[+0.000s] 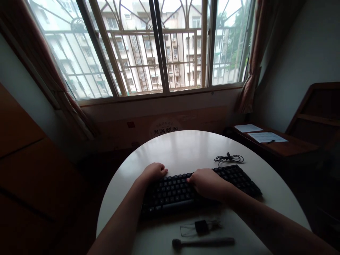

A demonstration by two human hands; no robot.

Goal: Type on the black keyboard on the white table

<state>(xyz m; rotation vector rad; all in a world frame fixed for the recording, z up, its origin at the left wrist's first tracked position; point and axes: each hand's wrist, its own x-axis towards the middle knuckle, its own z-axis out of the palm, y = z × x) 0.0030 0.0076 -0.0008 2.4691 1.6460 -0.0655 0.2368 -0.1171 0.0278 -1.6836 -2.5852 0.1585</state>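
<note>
A black keyboard [172,191] lies on the white round table, its keys facing up. My left hand [154,172] is closed at the keyboard's far left corner, with fingers curled over that edge. Over the middle of the keys, my right hand [208,182] is closed with thumb and fingers together; what it pinches, if anything, is hidden. Nearer to me lies a wire keycap puller [202,226] with a black body. Below it is a toothbrush [204,242], its dark bristles toward the left. A coiled black cable [230,158] sits behind the keyboard's right part.
The table [191,145] has a rounded far edge. To the right, a brown wooden surface [300,147] holds paper sheets [268,137] and a pen [271,141]. Beyond the table is a barred window [164,53] with curtains [249,78] at its sides.
</note>
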